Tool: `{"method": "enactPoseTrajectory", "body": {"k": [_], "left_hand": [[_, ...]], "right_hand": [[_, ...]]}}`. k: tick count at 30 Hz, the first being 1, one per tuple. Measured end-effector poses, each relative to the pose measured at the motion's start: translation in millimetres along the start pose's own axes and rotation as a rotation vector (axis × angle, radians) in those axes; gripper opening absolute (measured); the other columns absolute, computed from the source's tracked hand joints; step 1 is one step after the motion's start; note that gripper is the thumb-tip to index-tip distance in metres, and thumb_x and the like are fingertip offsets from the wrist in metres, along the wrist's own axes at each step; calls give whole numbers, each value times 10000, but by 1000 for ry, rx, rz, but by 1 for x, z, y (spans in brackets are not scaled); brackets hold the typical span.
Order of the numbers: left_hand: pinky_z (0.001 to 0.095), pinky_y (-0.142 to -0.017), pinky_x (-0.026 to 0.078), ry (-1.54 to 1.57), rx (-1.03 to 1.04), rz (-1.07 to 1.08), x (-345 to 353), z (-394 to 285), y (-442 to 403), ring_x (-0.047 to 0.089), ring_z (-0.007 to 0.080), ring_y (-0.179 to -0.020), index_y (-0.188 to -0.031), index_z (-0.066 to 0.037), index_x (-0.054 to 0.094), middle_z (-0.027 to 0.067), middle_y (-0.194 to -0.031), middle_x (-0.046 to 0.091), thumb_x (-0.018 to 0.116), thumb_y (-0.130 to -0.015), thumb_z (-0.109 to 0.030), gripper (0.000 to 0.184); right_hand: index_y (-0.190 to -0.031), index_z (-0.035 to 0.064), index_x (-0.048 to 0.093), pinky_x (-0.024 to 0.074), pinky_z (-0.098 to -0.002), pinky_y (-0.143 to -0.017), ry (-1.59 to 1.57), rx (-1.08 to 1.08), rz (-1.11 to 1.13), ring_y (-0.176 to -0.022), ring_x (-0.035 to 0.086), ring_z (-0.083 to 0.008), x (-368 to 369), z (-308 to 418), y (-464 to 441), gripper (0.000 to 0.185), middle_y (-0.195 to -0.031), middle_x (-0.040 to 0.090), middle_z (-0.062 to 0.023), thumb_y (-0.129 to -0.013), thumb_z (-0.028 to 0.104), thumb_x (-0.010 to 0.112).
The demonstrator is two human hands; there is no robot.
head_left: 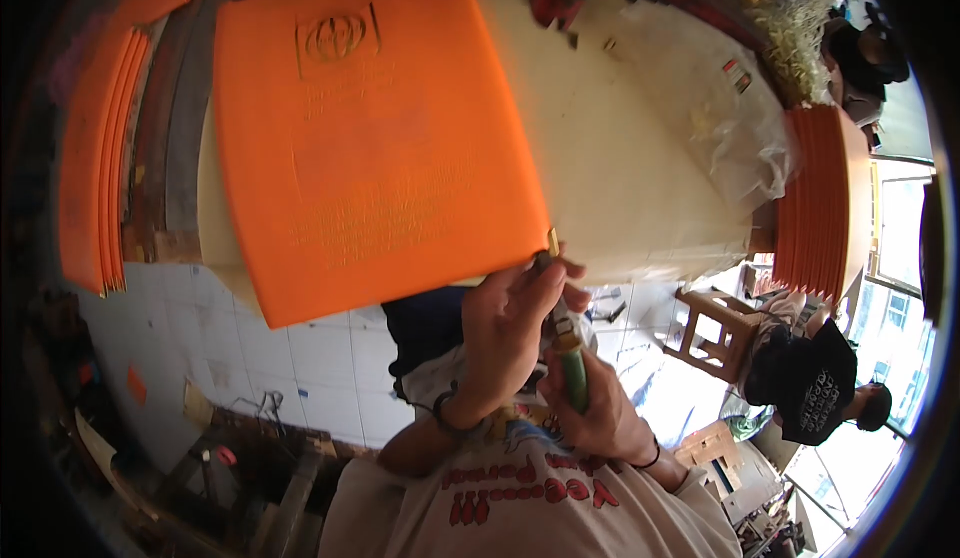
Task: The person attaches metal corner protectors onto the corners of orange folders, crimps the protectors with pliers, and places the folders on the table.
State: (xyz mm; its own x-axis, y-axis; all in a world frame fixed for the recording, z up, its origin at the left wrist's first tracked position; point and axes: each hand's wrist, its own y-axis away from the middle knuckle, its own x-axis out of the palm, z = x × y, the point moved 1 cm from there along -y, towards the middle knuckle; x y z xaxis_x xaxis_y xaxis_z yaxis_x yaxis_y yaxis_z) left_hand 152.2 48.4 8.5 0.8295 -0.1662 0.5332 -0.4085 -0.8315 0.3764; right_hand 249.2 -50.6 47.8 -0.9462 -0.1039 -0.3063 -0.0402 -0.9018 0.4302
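Observation:
An orange folder-like cover [380, 148] with a black emblem and faint printed lines lies on the pale work surface [610, 158]. At its lower right corner is a small gold-coloured metal piece [553, 242]. My left hand [510, 323] is at that corner, its fingers closed around the metal piece and the corner; the exact grip is partly hidden. Just to the right and lower, my right hand [595, 403] is wrapped round the green handle [573, 373] of a tool, whose metal end points up toward the corner.
Stacks of orange covers stand at the left [95, 168] and right [820, 198]. Clear plastic [735, 128] lies at the right of the surface. A person in black [805, 378] sits near a wooden stool [715, 333]; another person [860, 63] is at upper right.

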Motion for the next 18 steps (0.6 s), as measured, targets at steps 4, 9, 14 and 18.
{"method": "enactPoseTrajectory", "body": {"k": [4, 9, 14, 18], "left_hand": [[308, -739, 557, 14, -14, 5, -2, 1, -1, 685, 193, -777, -1161, 98, 532, 139, -975, 641, 538, -974, -143, 305], [312, -721, 564, 37, -42, 4, -1, 0, -1, 686, 198, -732, -1186, 98, 510, 167, -996, 647, 519, -970, -129, 314], [314, -699, 566, 16, -45, 9, -1, -2, 0, 684, 212, -720, -1199, 88, 508, 185, -1011, 648, 501, -974, -112, 301], [319, -678, 567, 2, -38, 19, -3, -4, 0, 682, 213, -715, -1206, 90, 507, 185, -1009, 648, 513, -982, -134, 317]], "right_hand": [[-990, -18, 514, 437, -420, -641, -14, -1, 12, -725, 545, -369, -2, 1, 2, 172, -846, 513, -166, -868, 32, 625], [-1072, -4, 482, 490, -387, -700, -44, -10, 55, -810, 613, -330, -3, 1, 6, 303, -920, 556, -151, -873, 115, 678], [-1252, 2, 278, 516, -351, -794, -213, -172, -10, -985, 644, -251, 1, -21, 15, 591, -1074, 597, -200, -888, 172, 711], [-1300, 1, 223, 511, -346, -821, -253, -35, 128, -1008, 640, -265, -3, -16, 15, 675, -1073, 608, -219, -895, 237, 709]]}}
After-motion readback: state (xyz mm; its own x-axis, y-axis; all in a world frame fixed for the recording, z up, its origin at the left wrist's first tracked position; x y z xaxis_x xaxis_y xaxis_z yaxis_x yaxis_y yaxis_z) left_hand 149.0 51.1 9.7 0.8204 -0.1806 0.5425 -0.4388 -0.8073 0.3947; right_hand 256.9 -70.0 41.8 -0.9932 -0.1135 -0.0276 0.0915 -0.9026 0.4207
